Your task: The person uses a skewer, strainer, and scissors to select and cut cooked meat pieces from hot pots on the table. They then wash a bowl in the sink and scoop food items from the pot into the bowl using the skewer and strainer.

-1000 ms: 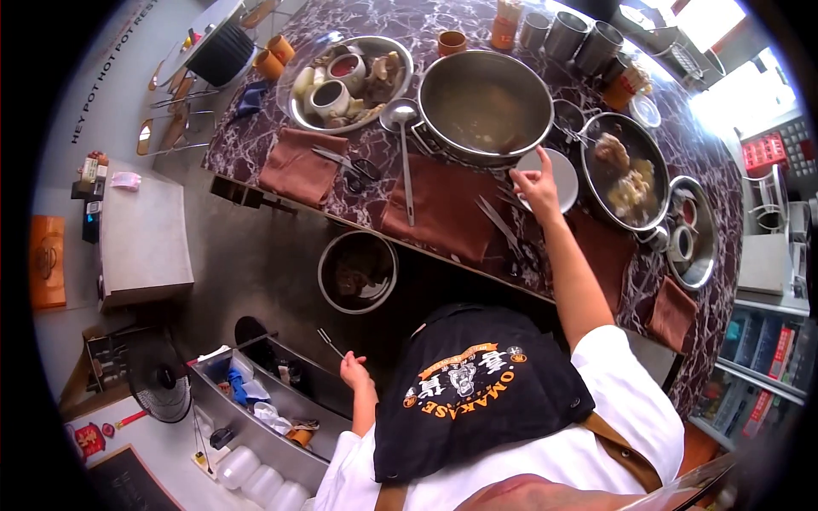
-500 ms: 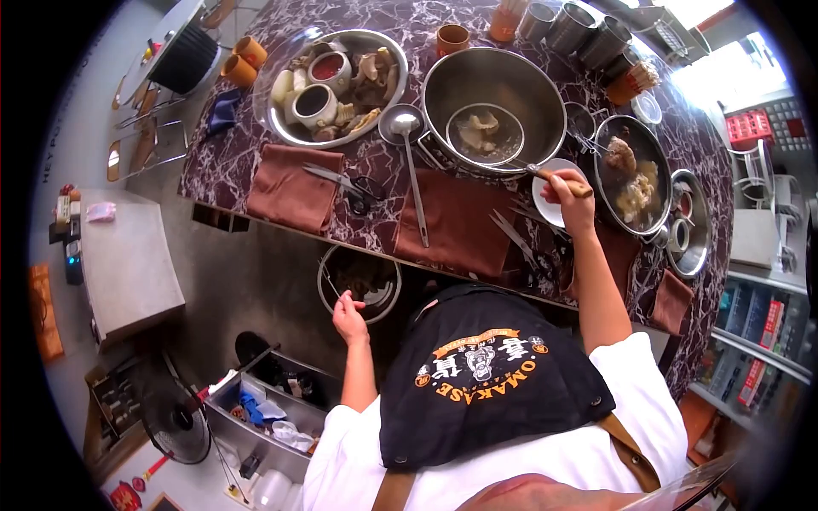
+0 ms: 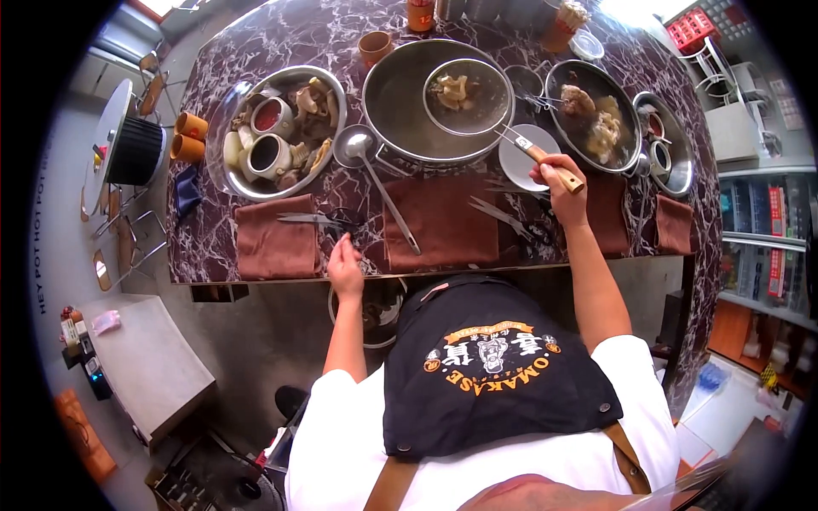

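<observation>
My right hand [image 3: 562, 186] is wrapped round the wooden handle of a strainer [image 3: 532, 152]. The strainer's round basket lies inside the large steel pot [image 3: 375, 119], toward its right side, with pale pieces of food [image 3: 453, 92] in it. A white plate [image 3: 521, 163] sits just under the handle. By the table's front edge, my left hand [image 3: 345, 271] holds nothing I can see; its fingers are loosely bent and point toward the black-handled scissors [image 3: 302, 218]. Whether the fingertips touch those handles is unclear.
A steel ladle [image 3: 383, 192] rests beside the pot. Left stands a bowl of food pieces and two sauce cups [image 3: 339, 128]. Right are a pan with meat [image 3: 605, 128] and another bowl [image 3: 677, 183]. Brown cloths [image 3: 439, 234] and more scissors [image 3: 498, 213] line the front.
The strainer has moved rightward within the pot, and my right hand has gone with it. My left hand has come from above the bucket to the table edge near the scissors. The view has shifted.
</observation>
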`<action>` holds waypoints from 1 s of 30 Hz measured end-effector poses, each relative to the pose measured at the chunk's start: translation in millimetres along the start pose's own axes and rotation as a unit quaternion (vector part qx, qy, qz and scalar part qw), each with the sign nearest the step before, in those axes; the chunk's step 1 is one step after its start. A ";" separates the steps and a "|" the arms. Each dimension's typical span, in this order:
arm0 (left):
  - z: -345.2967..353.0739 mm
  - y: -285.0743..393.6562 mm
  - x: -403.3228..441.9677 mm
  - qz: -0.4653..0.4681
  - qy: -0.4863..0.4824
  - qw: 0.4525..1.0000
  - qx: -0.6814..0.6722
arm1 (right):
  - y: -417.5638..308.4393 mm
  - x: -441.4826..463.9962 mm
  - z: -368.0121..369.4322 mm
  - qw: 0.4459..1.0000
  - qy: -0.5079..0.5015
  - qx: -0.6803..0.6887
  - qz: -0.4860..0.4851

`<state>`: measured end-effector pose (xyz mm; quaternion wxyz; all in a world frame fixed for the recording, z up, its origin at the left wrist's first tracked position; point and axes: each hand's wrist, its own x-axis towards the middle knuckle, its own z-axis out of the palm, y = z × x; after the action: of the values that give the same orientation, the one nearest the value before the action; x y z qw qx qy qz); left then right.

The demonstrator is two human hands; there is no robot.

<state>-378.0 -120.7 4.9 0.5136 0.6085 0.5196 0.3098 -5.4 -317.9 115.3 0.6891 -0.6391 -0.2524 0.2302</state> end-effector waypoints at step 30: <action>99.7 9.6 -85.5 -0.054 -0.038 0.991 -0.113 | -64.3 -45.8 -168.2 0.925 -0.022 -0.288 -0.248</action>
<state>-307.1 -231.5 -0.5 0.6146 0.5288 0.4936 0.3148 67.1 -480.8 167.6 0.5050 -0.7217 -0.4732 -0.0161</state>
